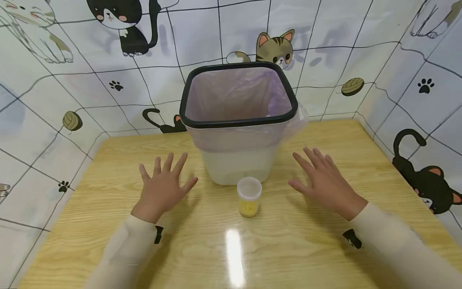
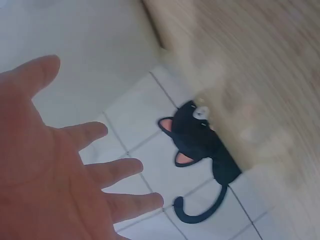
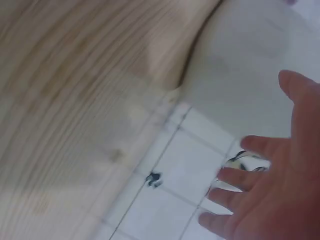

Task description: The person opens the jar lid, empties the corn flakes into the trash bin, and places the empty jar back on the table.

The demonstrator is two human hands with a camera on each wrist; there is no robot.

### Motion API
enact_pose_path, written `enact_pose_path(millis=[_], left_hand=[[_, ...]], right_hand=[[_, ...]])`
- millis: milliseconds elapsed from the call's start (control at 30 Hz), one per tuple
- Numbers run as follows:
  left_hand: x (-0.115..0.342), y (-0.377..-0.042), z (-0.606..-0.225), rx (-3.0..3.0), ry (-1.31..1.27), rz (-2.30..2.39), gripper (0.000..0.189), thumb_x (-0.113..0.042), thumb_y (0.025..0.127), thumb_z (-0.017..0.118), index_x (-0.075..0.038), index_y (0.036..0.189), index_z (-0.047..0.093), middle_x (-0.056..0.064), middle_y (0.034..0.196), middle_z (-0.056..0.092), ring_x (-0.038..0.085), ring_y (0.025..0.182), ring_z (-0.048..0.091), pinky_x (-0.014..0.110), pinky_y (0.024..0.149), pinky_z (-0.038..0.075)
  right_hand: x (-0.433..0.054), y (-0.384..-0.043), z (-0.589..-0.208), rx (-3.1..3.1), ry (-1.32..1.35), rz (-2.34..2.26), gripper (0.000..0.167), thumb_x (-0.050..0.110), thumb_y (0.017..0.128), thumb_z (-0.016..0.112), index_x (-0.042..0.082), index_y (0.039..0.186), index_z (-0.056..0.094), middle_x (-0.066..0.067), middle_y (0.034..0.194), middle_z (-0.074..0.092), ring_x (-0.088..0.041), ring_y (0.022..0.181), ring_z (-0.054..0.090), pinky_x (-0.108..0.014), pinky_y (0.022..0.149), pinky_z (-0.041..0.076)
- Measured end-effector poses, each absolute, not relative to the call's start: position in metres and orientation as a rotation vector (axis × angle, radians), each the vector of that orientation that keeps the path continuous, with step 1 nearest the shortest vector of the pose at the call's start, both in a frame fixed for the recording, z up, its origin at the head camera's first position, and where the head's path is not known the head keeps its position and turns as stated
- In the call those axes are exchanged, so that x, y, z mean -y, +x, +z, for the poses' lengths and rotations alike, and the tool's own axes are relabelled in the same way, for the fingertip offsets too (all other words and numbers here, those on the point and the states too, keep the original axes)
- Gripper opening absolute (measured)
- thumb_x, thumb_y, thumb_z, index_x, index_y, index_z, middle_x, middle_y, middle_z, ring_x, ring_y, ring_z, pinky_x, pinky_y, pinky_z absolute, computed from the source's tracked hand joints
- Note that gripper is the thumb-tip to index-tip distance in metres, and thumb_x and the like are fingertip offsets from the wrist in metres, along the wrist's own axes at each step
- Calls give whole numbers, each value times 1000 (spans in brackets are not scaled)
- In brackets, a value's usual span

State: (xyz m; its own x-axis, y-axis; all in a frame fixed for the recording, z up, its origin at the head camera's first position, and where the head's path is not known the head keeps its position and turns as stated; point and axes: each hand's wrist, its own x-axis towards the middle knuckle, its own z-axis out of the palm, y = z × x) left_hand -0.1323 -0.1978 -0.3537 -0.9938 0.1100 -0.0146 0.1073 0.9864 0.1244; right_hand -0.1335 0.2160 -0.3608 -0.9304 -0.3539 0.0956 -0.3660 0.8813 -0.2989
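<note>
Bin [image 1: 238,166] placed on desk [image 1: 195,257], backed by wall covering [image 1: 202,36]. Liner [image 1: 234,90] fitted in bin, folded down outside. Cup [image 1: 249,196] set before bin, flanked by left grip [image 1: 162,188] and right grip [image 1: 325,184].

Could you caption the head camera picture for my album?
Left hand and right hand, both empty, flank a lined bin and small tub.

1. On my feed I see a pale wood-grain table [image 1: 202,249].
2. White, black-lined wall covering [image 1: 198,36] rises behind it and on both sides, printed with cartoon cats [image 1: 275,49], paw prints [image 1: 116,85] and yarn balls [image 1: 353,86].
3. I catch a bright streak of light [image 1: 234,257] reflected on its surface.
</note>
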Motion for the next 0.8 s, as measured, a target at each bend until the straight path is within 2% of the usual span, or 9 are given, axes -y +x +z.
enact_pose_path(millis=[100,167,267,333,433,567,667,800], left_hand=[[191,-124,-352,-3138,201,217,76,-67,97,41,-29,160,23,18,164,25,49,149,22,79,110,6],[187,-118,-350,-3180,248,231,72,-63,97,46,-26,157,32,17,160,34,47,144,35,76,109,22],[180,-111,-348,-3263,360,236,64,-55,96,55,-20,149,46,17,148,51,44,123,58,66,94,46],[175,-107,-346,-3314,452,223,58,-50,95,60,-16,143,54,16,137,61,40,108,67,58,80,55],[165,-102,-341,-3350,570,235,47,-44,95,64,-13,130,64,11,118,71,30,88,72,45,66,57],[150,-98,-334,-3371,696,340,28,-38,95,65,-16,112,71,-1,95,73,16,65,66,30,53,49],[137,-97,-328,-3383,782,459,19,-33,95,64,-18,103,71,-6,87,71,8,61,60,24,51,44],[120,-100,-326,-3399,910,571,15,-33,96,62,-20,97,69,-8,84,69,7,66,63,25,54,47]], right_hand=[[-206,-125,-358,2973,640,608,64,52,97,57,9,145,49,-20,149,46,-43,138,41,-63,111,33],[-198,-120,-357,2954,692,683,56,49,98,58,10,138,55,-15,141,54,-38,131,50,-59,105,41],[-186,-116,-356,2943,756,771,52,47,98,60,13,137,57,-9,139,57,-33,130,53,-55,104,45],[-179,-113,-356,2958,779,814,54,48,97,60,15,139,56,-7,139,57,-29,130,53,-52,104,47],[-170,-112,-357,2979,825,882,60,53,96,59,14,142,53,-6,141,57,-28,132,53,-51,105,46],[-161,-116,-355,2977,909,1009,69,56,93,62,14,147,48,-5,146,54,-27,133,53,-51,106,45],[-154,-122,-356,2944,990,1151,73,52,89,70,16,148,46,2,145,53,-21,130,54,-50,105,46],[-142,-131,-361,2881,1101,1290,74,46,81,80,22,144,48,11,134,57,-11,121,57,-45,102,49]])
